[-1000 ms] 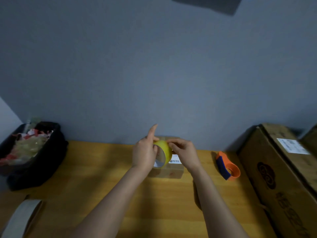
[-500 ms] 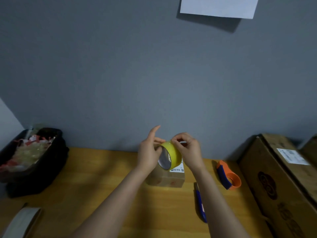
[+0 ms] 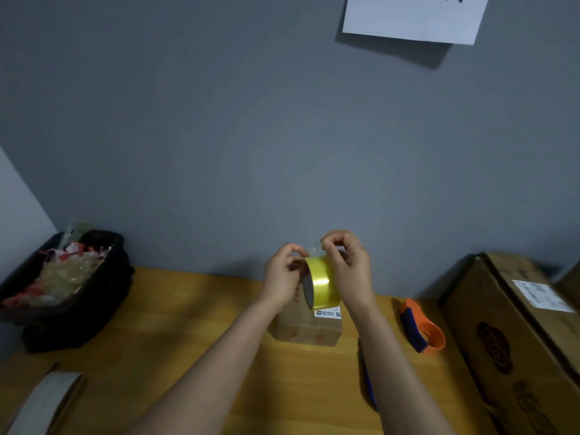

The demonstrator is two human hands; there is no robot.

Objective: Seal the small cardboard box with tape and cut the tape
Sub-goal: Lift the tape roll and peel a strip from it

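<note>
Both hands, left hand (image 3: 282,277) and right hand (image 3: 348,271), grip the tape roll (image 3: 321,282) above the small box (image 3: 309,328).

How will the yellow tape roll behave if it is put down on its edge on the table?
The yellow tape roll is a round ring, so on edge it would probably roll across the smooth wooden table. Its hollow core suggests it is light. Laid flat, it should stay still.

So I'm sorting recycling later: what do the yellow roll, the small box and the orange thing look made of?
The tape roll looks like glossy plastic film; a bright highlight runs across it. The small box looks like matte brown cardboard with a white paper label. The orange-and-blue tape cutter seems smooth moulded plastic, though that is only a guess from its look.
</note>
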